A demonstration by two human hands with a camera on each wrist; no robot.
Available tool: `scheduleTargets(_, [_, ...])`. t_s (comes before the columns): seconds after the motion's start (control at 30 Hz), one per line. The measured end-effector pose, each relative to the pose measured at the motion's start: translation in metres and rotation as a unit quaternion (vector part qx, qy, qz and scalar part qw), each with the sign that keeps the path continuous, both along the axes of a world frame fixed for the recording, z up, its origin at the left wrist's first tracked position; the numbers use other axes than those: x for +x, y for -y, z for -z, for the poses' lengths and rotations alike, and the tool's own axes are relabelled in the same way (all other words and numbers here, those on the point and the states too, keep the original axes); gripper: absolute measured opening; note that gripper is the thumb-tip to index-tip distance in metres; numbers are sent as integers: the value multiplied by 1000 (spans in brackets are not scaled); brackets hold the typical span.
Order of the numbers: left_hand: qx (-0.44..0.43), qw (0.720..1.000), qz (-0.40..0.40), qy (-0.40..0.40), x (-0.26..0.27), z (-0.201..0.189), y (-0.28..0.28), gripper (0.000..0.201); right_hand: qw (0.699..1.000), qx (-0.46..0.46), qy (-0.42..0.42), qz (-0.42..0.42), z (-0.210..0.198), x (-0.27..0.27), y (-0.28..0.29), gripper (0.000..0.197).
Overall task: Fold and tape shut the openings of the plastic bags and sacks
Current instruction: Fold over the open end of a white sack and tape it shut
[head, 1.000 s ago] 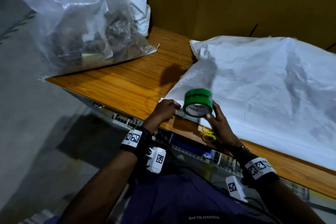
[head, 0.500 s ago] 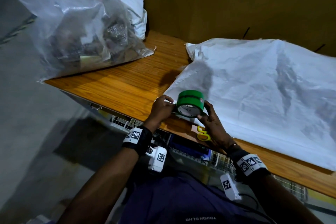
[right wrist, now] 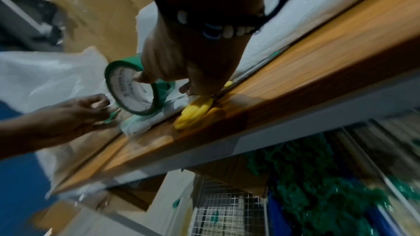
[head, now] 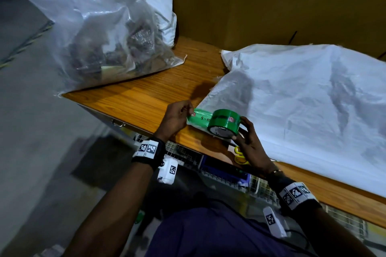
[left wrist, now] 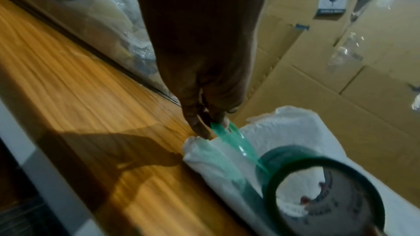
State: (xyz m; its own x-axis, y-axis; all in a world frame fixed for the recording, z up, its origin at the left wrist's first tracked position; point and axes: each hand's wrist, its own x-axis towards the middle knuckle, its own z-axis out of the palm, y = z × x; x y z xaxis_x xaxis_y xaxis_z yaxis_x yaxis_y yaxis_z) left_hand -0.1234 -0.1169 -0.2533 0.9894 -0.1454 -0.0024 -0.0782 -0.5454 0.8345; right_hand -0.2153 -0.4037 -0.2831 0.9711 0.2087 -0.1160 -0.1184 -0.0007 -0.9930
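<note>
- Green tape roll [head: 224,123]: upright over the folded corner of the white woven sack [head: 302,98], held by the right hand [head: 248,144], fingers curled round its rim and core so it can pay out.
- Tape strip [head: 198,119]: free end pinched by the left hand [head: 175,119], drawn taut across the fold, probably to seal the opening.
- Wooden table [head: 133,100]: bears the sack.
- Yellow scissors [head: 240,155]: beside the right hand, likely for cutting.
- Clear plastic bag [head: 94,27]: stands apart; its opening is not shown.
</note>
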Motion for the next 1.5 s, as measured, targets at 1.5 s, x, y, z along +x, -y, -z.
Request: scheduleTargets(1.5, [43,997,-68,-4,4,44,-3,33,789,-563,210,-132,-46,22,-44,73])
